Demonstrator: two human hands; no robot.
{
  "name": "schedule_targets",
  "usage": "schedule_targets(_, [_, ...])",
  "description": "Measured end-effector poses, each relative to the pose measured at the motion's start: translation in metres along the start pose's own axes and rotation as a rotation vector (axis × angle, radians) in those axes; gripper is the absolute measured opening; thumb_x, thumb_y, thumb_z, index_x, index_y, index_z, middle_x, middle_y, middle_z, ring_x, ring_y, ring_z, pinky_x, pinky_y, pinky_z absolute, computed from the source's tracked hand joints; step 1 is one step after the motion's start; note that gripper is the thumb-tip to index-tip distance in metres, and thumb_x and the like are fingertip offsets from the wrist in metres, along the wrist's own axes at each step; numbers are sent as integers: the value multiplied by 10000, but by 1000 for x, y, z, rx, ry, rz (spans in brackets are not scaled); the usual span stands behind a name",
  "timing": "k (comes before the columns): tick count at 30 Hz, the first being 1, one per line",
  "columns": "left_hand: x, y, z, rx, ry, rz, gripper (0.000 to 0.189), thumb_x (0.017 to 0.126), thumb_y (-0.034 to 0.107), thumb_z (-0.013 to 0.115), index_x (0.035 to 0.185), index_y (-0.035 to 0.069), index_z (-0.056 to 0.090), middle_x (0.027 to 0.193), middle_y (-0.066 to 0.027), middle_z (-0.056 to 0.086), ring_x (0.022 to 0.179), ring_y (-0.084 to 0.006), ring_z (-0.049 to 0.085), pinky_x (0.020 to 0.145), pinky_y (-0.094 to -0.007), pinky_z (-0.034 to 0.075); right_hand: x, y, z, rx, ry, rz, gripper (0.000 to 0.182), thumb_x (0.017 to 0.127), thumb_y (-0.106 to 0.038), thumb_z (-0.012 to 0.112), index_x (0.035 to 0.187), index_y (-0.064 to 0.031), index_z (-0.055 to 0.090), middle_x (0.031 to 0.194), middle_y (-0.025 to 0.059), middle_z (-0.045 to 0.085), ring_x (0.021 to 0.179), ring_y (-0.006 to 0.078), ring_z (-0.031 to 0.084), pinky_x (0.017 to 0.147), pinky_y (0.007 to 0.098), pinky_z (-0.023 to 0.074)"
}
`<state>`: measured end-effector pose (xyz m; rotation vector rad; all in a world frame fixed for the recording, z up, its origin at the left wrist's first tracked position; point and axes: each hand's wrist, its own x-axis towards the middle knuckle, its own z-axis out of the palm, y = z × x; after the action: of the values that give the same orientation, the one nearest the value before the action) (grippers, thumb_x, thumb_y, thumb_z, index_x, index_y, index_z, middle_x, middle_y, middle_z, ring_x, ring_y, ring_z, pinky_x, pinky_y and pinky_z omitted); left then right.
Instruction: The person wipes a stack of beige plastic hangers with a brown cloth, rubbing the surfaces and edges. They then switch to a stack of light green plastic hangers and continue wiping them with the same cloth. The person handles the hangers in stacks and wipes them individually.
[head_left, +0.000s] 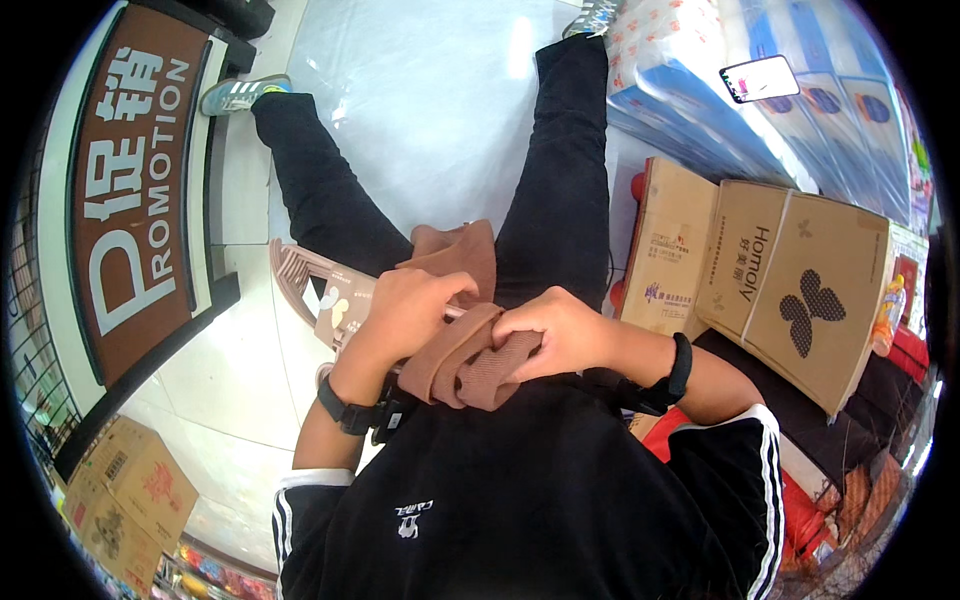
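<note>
A brown ribbed cloth (469, 367) is bunched and looped in front of my black shirt. My right hand (559, 330) pinches its folds between thumb and fingers. Across my left thigh lies a bundle of pinkish-beige plastic hangers (292, 281) with a printed card sleeve (345, 307). My left hand (412, 307) closes over the bundle's near end, beside the cloth. A pale hanger bar shows between that hand and the cloth; the left fingertips are hidden. Another brown piece of cloth (457, 259) hangs between my thighs, and whether it joins the looped one I cannot tell.
On the left stands a brown promotion sign (142, 187), with cardboard boxes (131, 502) behind it. To my right are an opened carton (795, 277) and stacked blue-and-white wrapped packs (697, 127). A phone (761, 79) rests by these packs. Pale floor tiles (405, 97) lie between my feet.
</note>
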<state>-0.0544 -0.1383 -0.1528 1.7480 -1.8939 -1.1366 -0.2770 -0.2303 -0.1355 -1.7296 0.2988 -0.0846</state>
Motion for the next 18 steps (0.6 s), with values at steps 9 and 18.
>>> schedule_targets(9, [1, 3, -1, 5, -2, 1, 187, 791, 277, 739, 949, 182, 709, 796, -102, 715, 791, -320, 696, 683, -425, 513, 2, 7, -13, 106, -208, 171, 339, 704, -202, 830, 940, 15, 719, 799, 162, 703, 702, 259, 691, 658, 337, 524])
schedule_targets(18, [-4, 4, -11, -86, 35, -58, 187, 765, 261, 769, 901, 144, 720, 806, -118, 715, 779, -331, 699, 689, -387, 525, 3, 2, -2, -110, -89, 45, 370, 706, -281, 842, 916, -40, 656, 788, 109, 684, 706, 312, 679, 632, 367, 526])
